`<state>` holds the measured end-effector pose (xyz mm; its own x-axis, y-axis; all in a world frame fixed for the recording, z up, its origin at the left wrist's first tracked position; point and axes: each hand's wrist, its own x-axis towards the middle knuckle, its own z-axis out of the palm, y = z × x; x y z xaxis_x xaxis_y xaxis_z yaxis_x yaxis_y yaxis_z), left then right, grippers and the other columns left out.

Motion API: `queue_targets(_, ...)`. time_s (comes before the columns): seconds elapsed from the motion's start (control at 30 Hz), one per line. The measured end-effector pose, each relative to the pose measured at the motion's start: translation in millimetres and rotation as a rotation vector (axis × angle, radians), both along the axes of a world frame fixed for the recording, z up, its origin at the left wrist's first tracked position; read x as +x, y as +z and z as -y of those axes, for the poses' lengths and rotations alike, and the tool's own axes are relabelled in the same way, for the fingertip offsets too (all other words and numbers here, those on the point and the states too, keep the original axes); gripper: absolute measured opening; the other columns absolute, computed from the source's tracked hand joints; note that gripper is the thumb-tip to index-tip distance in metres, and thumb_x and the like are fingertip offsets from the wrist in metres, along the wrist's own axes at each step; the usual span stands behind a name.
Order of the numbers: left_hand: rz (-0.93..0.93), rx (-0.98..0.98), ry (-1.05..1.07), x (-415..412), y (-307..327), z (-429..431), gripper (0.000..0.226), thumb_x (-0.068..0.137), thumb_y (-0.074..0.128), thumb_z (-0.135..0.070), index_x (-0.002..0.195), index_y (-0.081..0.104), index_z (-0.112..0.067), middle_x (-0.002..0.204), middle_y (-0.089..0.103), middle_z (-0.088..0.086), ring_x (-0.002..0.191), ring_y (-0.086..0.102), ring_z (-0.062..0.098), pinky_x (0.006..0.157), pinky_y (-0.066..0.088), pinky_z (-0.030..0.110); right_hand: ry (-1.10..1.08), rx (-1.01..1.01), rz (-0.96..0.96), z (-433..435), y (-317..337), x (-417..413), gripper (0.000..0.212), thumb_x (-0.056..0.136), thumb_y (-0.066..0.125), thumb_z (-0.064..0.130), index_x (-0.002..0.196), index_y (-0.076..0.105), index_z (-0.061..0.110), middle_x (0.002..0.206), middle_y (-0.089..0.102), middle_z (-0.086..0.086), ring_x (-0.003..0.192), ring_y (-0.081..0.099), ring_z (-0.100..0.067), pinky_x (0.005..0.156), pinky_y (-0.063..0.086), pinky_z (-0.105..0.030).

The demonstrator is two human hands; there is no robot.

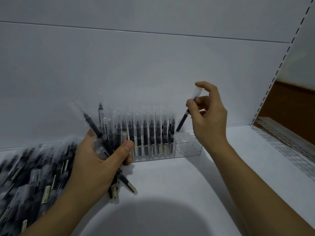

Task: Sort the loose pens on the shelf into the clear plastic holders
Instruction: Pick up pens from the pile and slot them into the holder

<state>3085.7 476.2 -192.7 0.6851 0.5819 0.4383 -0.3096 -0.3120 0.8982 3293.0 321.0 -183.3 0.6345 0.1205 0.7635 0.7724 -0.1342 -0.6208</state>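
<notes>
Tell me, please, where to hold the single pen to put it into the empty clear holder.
Pinch the single pen at its upper part, below the clear cap, coming from the right, as the right hand does. It tilts, dark lower end toward the empty holder, so that end is free.

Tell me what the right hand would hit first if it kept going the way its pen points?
Probably the empty right end of the clear plastic holder, just beside the upright black pens; depth is unclear.
</notes>
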Motion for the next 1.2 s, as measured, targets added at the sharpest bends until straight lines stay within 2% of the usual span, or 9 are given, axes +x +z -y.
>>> queue_targets(0.1,-0.011,0.021,-0.007,-0.2,-1.5,-0.4,0.030,0.077,0.068,-0.026,0.099,0.061,-0.005,0.068,0.070,0.007,0.058,0.068,0.015,0.058,0.054,0.015,-0.007,-0.041,0.004,-0.9,-2.5,0.9,0.039,0.099,0.067,0.016,0.135,0.054,0.026,0.084,0.066,0.002,0.076,0.066,-0.014,0.068,0.051,-0.014)
queue_targets(0.33,-0.019,0.019,-0.004,0.4,-2.6,-1.8,0.030,0.078,0.069,-0.026,0.098,0.062,-0.006,0.067,0.070,0.006,0.058,0.068,0.016,0.058,0.054,0.015,0.017,-0.038,0.013,-2.5,-6.3,4.1,0.040,0.099,0.068,0.017,0.134,0.056,0.030,0.083,0.065,0.005,0.076,0.067,-0.014,0.072,0.057,-0.026)
queue_targets(0.5,-0.023,-0.018,-0.015,0.1,-3.0,-2.1,0.027,0.077,0.068,-0.027,0.097,0.062,-0.009,0.068,0.071,0.007,0.059,0.069,0.017,0.059,0.055,0.017,0.050,-0.150,0.018,-5.3,-13.6,7.6,0.041,0.098,0.070,0.015,0.135,0.058,0.028,0.080,0.065,0.009,0.075,0.065,-0.011,0.070,0.054,-0.023)
queue_targets(0.67,-0.030,-0.039,-0.008,1.5,-5.2,-4.6,0.031,0.078,0.068,-0.033,0.098,0.064,-0.009,0.071,0.072,0.007,0.063,0.071,0.018,0.061,0.055,0.018,0.128,-0.271,0.052,-6.0,-19.1,7.6,0.040,0.099,0.068,0.013,0.135,0.060,0.028,0.077,0.066,0.008,0.073,0.063,-0.015,0.071,0.054,-0.031)
queue_targets(0.8,-0.027,-0.019,0.028,2.6,-7.0,-7.9,0.034,0.079,0.067,-0.035,0.097,0.068,-0.005,0.076,0.074,0.004,0.066,0.071,0.013,0.063,0.054,0.015,0.119,-0.305,0.075,-5.6,-18.3,8.4,0.040,0.100,0.065,0.014,0.136,0.060,0.029,0.077,0.066,0.009,0.074,0.063,-0.012,0.070,0.054,-0.027)
queue_targets(0.93,-0.033,-0.026,0.045,3.4,-6.8,-9.2,0.030,0.077,0.069,-0.034,0.096,0.071,-0.011,0.086,0.077,-0.007,0.077,0.072,0.004,0.065,0.051,0.007,0.081,-0.351,0.101,-5.5,-16.7,7.2,0.040,0.100,0.065,0.015,0.138,0.059,0.029,0.078,0.064,0.010,0.074,0.061,-0.010,0.068,0.053,-0.023)
queue_targets(1.07,-0.032,-0.092,0.029,3.4,-5.9,-9.3,0.036,0.074,0.071,-0.039,0.097,0.072,-0.011,0.085,0.078,0.000,0.077,0.074,0.012,0.066,0.056,0.015,0.030,-0.388,0.114,-4.4,-16.0,5.5,0.038,0.101,0.064,0.016,0.136,0.056,0.028,0.078,0.061,0.014,0.071,0.062,-0.008,0.067,0.053,-0.025)
queue_targets(1.2,0.002,-0.251,-0.003,4.7,-6.2,-11.9,0.044,0.070,0.072,-0.033,0.102,0.069,-0.004,0.084,0.078,0.007,0.073,0.075,0.019,0.061,0.058,0.021,0.028,-0.446,0.048,-3.7,-17.3,6.3,0.035,0.101,0.063,0.018,0.134,0.056,0.027,0.074,0.062,0.013,0.069,0.060,-0.007,0.065,0.046,-0.015)
